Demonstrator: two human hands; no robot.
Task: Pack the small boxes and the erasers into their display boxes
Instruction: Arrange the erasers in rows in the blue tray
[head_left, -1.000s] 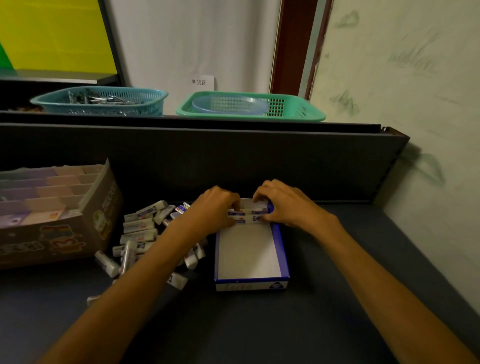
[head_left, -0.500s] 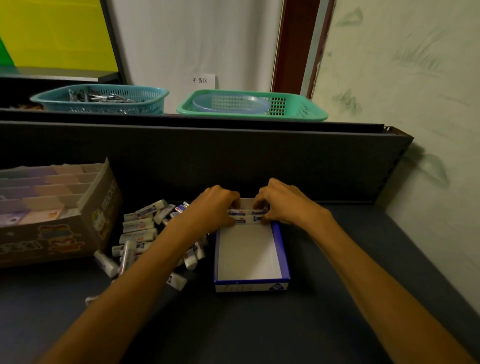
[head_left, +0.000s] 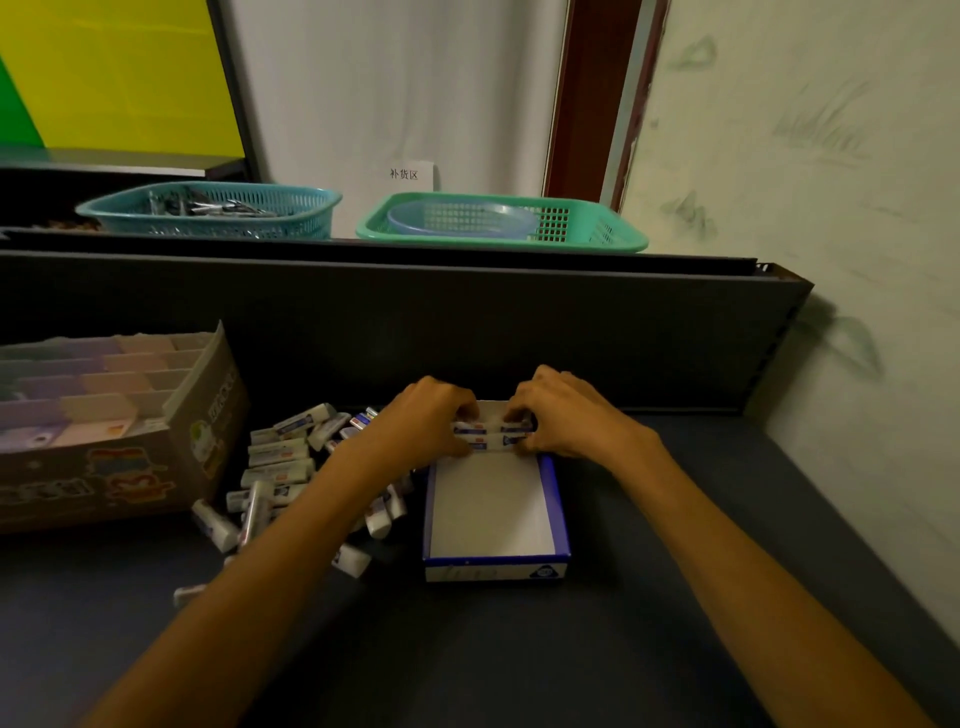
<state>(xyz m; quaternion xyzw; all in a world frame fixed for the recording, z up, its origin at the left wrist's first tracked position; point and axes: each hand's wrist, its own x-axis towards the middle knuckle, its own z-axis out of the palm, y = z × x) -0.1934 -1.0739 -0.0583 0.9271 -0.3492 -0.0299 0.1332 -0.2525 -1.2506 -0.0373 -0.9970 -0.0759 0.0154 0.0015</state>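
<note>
Head view: perhaps paper-sleeved oblong erasers (head_left: 488, 435)

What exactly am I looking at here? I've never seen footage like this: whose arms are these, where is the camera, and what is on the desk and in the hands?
There is no machine here: these are a person's two bare arms, filmed by one wide-angle camera worn on the head, looking forward and down.

The left hand and right hand meet at the far end of a shallow white cardboard display box with blue edges. Together they grip two white erasers in printed sleeves, lying crosswise in the box. The rest of the box floor is bare.

Left of the box lies a loose pile of the same white erasers on the dark grey desk top. Further left stands a brown cardboard carton with pastel small boxes in rows.

Behind the dark partition sit a teal plastic basket and a green plastic basket.
</note>
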